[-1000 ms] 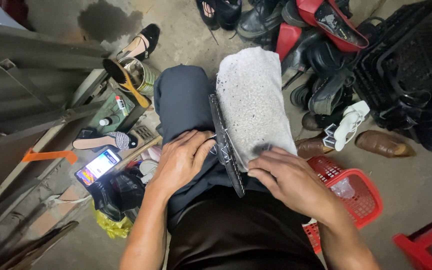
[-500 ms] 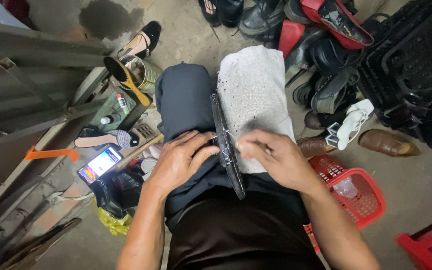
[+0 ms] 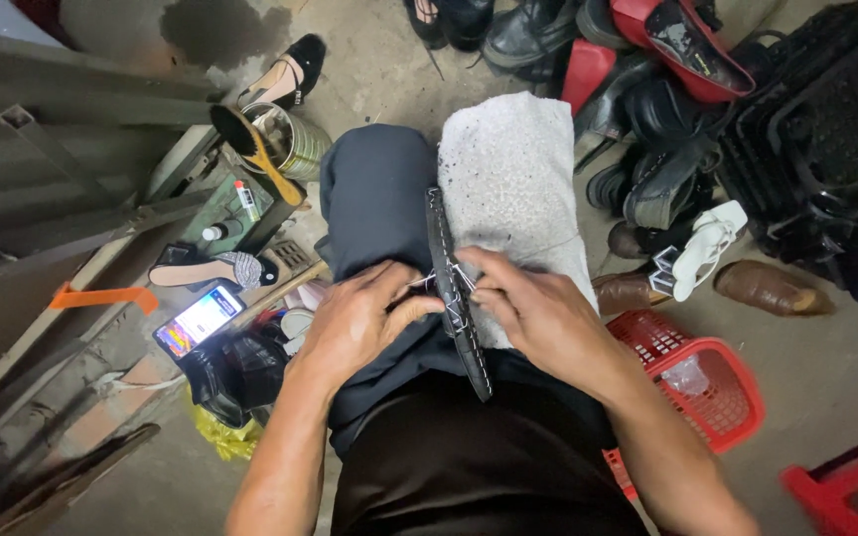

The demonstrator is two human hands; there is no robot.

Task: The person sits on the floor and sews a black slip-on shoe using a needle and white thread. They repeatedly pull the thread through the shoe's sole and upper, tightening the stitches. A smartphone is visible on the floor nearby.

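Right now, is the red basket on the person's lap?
No, the red basket stands on the floor beside the person's right arm, while the lap holds a grey cloth.

Sandal's (image 3: 457,298) middle beneath the hands — red stool (image 3: 851,486) cut off at the corner

Beside a red basket (image 3: 722,382) lay brown shoes (image 3: 772,288), a white sandal (image 3: 707,243), piled black footwear (image 3: 647,179); well apart, a lit phone (image 3: 199,320).

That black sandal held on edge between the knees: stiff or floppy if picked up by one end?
The black sandal is a thin flat sole, so probably light and somewhat bendy. It stands on edge between left hand and right hand, likely toppling flat if released. Thin straps look floppy.
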